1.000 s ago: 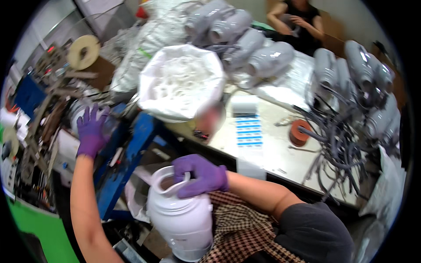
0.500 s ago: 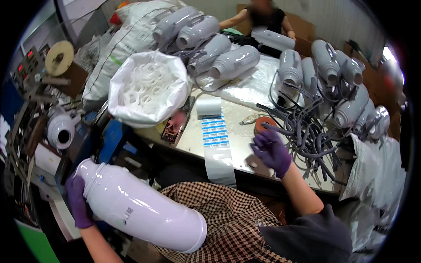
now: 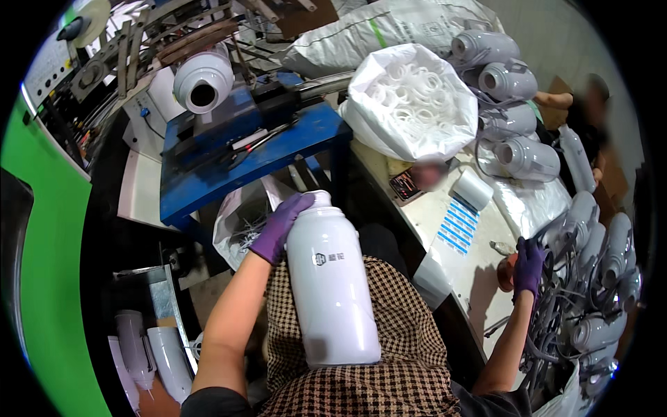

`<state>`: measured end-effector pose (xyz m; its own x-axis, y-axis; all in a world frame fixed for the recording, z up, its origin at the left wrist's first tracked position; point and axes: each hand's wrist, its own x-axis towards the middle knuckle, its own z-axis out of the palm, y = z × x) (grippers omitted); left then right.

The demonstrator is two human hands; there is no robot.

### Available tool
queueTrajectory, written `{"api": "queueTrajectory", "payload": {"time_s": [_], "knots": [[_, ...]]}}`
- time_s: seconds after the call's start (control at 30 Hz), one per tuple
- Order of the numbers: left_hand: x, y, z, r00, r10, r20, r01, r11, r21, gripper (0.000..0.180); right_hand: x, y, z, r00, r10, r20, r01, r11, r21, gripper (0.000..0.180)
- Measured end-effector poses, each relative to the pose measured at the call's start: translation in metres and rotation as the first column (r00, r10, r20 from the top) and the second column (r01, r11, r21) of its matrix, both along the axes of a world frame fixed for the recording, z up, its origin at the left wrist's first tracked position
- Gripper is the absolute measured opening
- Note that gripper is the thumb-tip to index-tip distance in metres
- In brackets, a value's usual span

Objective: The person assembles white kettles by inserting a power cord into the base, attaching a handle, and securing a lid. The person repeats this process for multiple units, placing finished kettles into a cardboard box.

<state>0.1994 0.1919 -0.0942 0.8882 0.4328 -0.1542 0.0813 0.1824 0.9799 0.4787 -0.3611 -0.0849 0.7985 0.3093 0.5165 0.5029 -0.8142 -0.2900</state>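
A glossy pale grey thermos shell (image 3: 333, 292) stands nearly upright on my lap, neck up, with a small dark print on its front. My left hand (image 3: 281, 228), in a purple glove, is closed around its neck. Out at the right, my right hand (image 3: 529, 270), also in a purple glove, reaches over a tangle of dark grey straps (image 3: 549, 337). Its fingers stretch out at the edge of the straps, and no held thing shows. Just left of those fingers is a reddish-brown tape roll (image 3: 506, 272), partly covered by the hand.
A white bag of translucent rings (image 3: 361, 104) stands on the worktable (image 3: 476, 306), near a roll of blue-striped labels (image 3: 458, 222). More grey shells (image 3: 528, 158) lie at the right. A blue machine stand (image 3: 257, 163) is ahead on the left. Another person (image 3: 590, 132) holds a shell.
My view has turned left. The shell has gone from lying tilted to nearly upright, with my left hand still on its neck. My right hand has moved from above the tape roll to the straps.
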Motion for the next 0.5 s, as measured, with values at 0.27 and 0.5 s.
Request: {"api": "queueTrajectory", "payload": {"time_s": [0.27,0.5], "knots": [[-0.002,-0.028,0.03,0.932,-0.066,0.357,0.126,0.981,-0.148,0.068,-0.094,0.238,0.1,0.416,0.908,-0.046,-0.152,0.12,0.981,0.041],[-0.021,-0.031,0.041,0.826,-0.101,0.554,0.07,0.995,0.078,0.063,-0.134,0.358,0.056,0.0,0.981,-0.196,0.385,0.181,0.905,0.049]]}}
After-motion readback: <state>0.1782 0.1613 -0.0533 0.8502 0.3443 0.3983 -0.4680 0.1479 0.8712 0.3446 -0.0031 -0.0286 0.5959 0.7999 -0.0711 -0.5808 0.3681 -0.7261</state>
